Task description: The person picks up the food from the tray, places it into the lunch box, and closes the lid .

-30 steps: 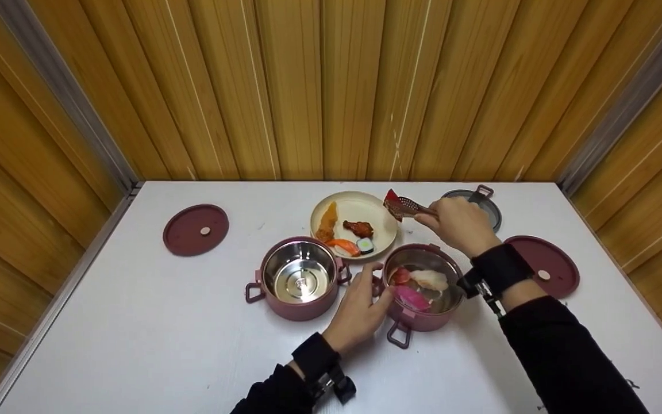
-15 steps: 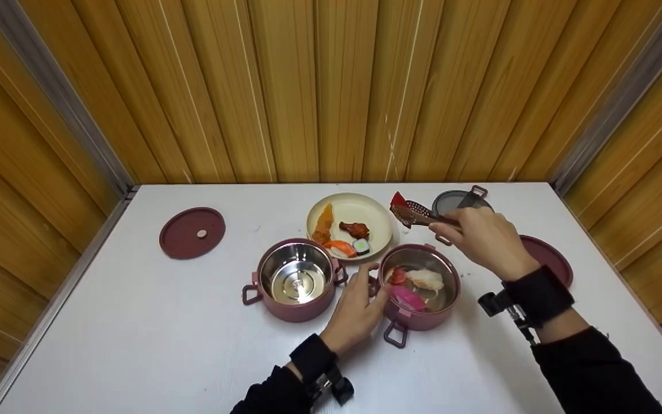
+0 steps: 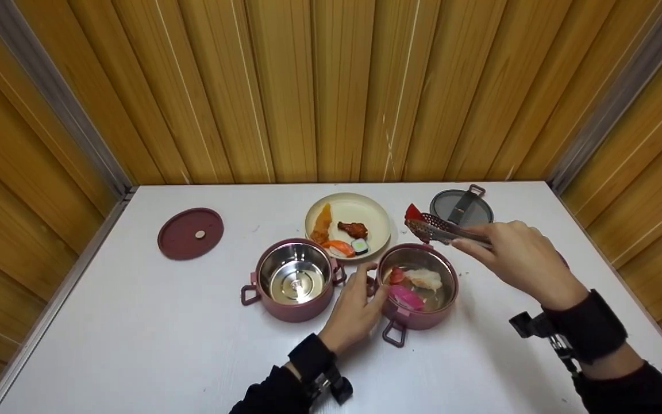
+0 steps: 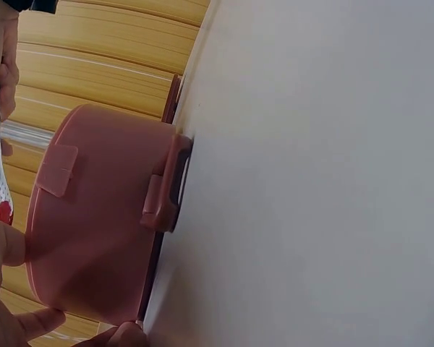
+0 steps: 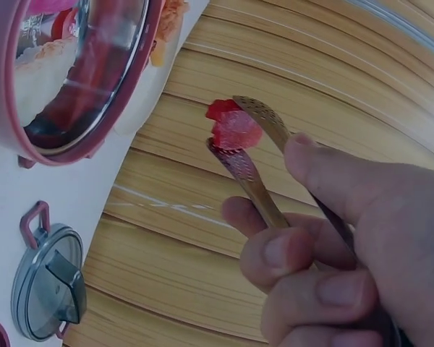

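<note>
The red piece [image 3: 413, 213] is at upper right of the head view, inside tongs [image 3: 441, 231] which the right hand [image 3: 523, 261] pinches between its fingers. Best, I think, is an even, gentle squeeze, while the left hand [image 3: 354, 313] grips the food-filled pot [image 3: 431, 320], right of centre.

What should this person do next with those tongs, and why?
Probably lower the red piece into the pot that the left hand holds: the tongs in the right hand pinch that piece near it, and other food pieces already lie inside.
</note>
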`<state>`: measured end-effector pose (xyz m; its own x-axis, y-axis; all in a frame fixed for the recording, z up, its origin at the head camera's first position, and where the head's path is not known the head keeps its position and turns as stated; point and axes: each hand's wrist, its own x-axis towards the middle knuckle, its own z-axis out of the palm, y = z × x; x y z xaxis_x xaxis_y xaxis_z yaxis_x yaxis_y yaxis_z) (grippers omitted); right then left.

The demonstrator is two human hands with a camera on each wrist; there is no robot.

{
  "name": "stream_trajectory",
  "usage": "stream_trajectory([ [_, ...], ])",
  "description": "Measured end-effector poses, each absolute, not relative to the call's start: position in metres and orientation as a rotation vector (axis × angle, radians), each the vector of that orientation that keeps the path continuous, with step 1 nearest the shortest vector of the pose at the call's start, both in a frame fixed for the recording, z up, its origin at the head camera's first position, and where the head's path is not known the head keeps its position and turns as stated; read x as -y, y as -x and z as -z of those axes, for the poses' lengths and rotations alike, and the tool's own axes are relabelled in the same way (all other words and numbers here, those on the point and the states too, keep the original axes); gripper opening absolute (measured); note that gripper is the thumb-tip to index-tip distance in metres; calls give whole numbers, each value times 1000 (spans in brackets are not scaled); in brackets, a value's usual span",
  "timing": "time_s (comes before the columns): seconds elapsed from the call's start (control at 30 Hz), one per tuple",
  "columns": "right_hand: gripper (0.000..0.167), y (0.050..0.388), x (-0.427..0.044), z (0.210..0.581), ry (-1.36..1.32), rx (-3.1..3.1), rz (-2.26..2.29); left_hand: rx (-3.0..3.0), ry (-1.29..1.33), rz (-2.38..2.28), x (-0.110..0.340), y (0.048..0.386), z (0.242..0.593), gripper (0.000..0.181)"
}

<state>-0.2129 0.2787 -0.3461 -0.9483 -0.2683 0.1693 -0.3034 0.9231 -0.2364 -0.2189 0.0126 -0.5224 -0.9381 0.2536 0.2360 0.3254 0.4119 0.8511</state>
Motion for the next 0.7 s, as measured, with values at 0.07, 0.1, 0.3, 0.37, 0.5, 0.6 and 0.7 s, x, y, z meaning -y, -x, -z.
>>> stream_trajectory([
  [0.07, 42, 208, -283, 345, -432, 2972, -400, 2569, 535, 1572, -13, 220, 526, 47],
  [0.1, 44, 205, -284, 345, -429, 2986, -400, 2563, 540, 1553, -13, 222, 529, 47],
  [0.3, 40, 193, -294, 346, -512, 3001, -358, 2570, 524, 1601, -12, 220, 523, 45],
  [0.37, 34, 190, -297, 347, -571, 2977, -336, 2564, 524, 1616, -12, 220, 522, 44],
  [0.5, 33, 185, -302, 352, -664, 2967, -313, 2571, 498, 1604, -14, 224, 530, 43],
  [0.6, 33, 184, -304, 357, -685, 3010, -317, 2578, 493, 1608, -14, 224, 530, 43],
  [0.7, 32, 183, -304, 360, -662, 3077, -331, 2561, 524, 1612, -14, 222, 527, 44],
])
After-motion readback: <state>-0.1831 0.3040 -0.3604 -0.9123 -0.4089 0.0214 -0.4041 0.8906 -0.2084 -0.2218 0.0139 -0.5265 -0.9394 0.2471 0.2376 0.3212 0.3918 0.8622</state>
